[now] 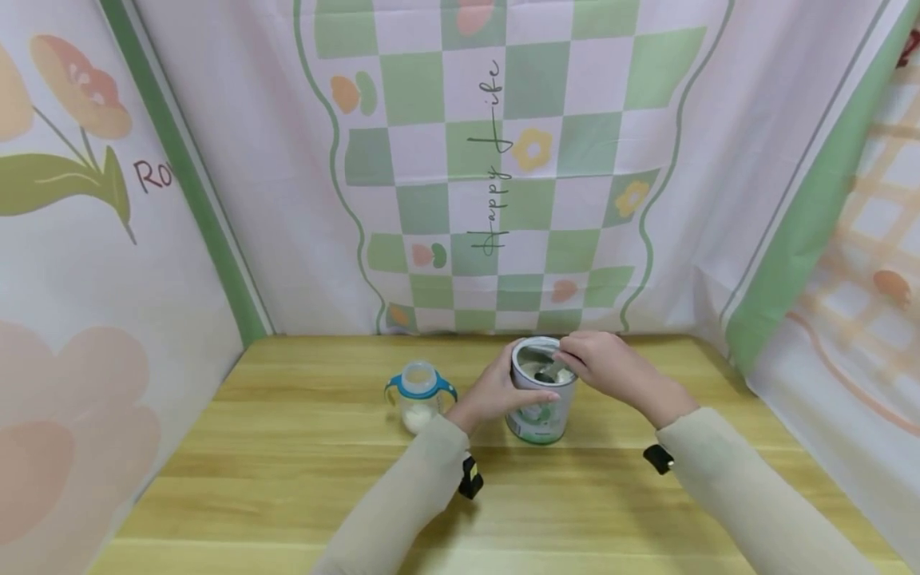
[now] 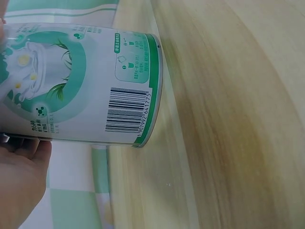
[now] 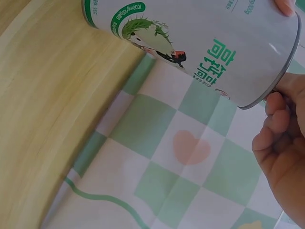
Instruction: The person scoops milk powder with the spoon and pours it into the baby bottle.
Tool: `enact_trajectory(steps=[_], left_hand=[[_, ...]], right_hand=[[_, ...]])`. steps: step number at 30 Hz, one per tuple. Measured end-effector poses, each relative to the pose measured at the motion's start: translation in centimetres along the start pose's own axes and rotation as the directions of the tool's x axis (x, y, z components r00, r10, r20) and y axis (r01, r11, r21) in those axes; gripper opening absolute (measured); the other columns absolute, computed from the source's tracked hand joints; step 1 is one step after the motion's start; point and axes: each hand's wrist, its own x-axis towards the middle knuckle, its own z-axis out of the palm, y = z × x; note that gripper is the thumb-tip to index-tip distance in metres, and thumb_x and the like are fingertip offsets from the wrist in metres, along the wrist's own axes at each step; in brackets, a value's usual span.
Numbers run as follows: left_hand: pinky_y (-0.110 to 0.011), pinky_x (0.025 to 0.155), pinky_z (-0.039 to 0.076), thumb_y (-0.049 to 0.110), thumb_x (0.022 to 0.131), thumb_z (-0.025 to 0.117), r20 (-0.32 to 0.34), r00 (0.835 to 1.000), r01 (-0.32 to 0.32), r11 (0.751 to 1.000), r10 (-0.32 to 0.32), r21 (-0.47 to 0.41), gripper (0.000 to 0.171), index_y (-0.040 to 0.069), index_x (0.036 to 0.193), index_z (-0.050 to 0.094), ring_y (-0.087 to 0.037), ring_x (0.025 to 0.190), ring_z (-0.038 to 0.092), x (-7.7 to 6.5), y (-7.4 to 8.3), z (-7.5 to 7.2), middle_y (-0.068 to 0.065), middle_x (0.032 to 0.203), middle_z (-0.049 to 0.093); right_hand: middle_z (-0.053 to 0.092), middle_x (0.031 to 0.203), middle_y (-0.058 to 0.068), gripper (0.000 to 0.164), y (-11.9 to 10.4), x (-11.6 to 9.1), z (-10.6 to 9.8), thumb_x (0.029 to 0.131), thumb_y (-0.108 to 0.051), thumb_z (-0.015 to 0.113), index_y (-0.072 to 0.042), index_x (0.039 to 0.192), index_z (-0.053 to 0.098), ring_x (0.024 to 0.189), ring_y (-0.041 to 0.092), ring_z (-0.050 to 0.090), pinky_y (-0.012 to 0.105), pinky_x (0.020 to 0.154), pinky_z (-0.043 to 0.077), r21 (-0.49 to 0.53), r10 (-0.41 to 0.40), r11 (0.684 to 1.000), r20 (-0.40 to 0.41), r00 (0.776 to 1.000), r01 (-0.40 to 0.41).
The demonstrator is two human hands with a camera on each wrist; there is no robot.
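Note:
A milk powder can [image 1: 541, 415], white with green print, stands open-topped on the table. My left hand [image 1: 496, 393] holds it round its left side, thumb across the front; the left wrist view shows its barcode side. At the rim, my right hand [image 1: 602, 363] has curled fingers that pinch a scoop [image 1: 548, 373], which dips into the can. In the right wrist view the can's rim hides the scoop and the fingertips of the right hand [image 3: 283, 143]. Left of the can stands a baby bottle [image 1: 418, 399] with a blue collar, two handles and whitish powder inside.
The wooden table [image 1: 287, 463] carries the can and the bottle. Behind it hangs a green-and-white checked curtain [image 1: 474, 200], and printed cloth walls close in both sides. A small black camera [image 1: 470, 477] is worn on the left wrist, another [image 1: 657, 458] on the right.

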Motion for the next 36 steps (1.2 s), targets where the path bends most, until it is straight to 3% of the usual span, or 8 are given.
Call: enact_trajectory(steps=[9, 17, 22, 36], left_hand=[[-0.031, 0.093, 0.049, 0.029, 0.083, 0.085, 0.025, 0.999, -0.042, 0.999, 0.042, -0.015, 0.084, 0.028, 0.15, 0.034, -0.021, 0.119, 0.058, 0.0, -0.2, 0.1, 0.007, 0.133, 0.054], [-0.032, 0.092, 0.05, 0.029, 0.085, 0.083, 0.054, 0.996, -0.07, 0.997, 0.071, -0.022, 0.082, 0.031, 0.15, 0.033, -0.016, 0.115, 0.06, 0.2, -0.3, 0.0, 0.009, 0.134, 0.053], [-0.032, 0.091, 0.051, 0.027, 0.087, 0.082, 0.065, 0.995, -0.074, 0.996, 0.077, -0.048, 0.079, 0.031, 0.149, 0.034, -0.011, 0.11, 0.061, 0.0, -0.1, 0.0, 0.008, 0.133, 0.054], [-0.031, 0.091, 0.05, 0.027, 0.086, 0.083, 0.047, 0.997, -0.066, 0.997, 0.068, -0.041, 0.081, 0.029, 0.15, 0.034, -0.022, 0.117, 0.06, -0.1, 0.0, 0.0, 0.01, 0.132, 0.054]], right_hand=[[0.053, 0.071, -0.009, 0.014, -0.8, 0.6, -0.4, 0.093, -0.005, 0.07, -0.009, 0.081, 0.066, 0.062, 0.006, 0.048, 0.031, 0.058, 0.046, 0.022, -0.026, 0.999, 0.102, 0.994, 0.024], [0.039, 0.064, -0.011, 0.036, -1.5, 1.6, -0.8, 0.095, -0.006, 0.068, -0.017, 0.069, 0.047, 0.056, 0.004, 0.035, 0.025, 0.054, 0.036, 0.095, -0.028, 0.995, 0.192, 0.981, 0.01], [0.036, 0.061, -0.011, 0.039, -1.5, 1.6, -0.7, 0.097, -0.007, 0.066, -0.019, 0.067, 0.044, 0.053, 0.002, 0.033, 0.024, 0.051, 0.036, 0.153, -0.001, 0.988, 0.233, 0.972, -0.036], [0.035, 0.058, -0.012, 0.039, -1.1, 1.0, -0.6, 0.099, -0.008, 0.063, -0.019, 0.065, 0.046, 0.048, 0.001, 0.031, 0.023, 0.048, 0.034, 0.296, 0.058, 0.948, 0.195, 0.979, -0.115]])
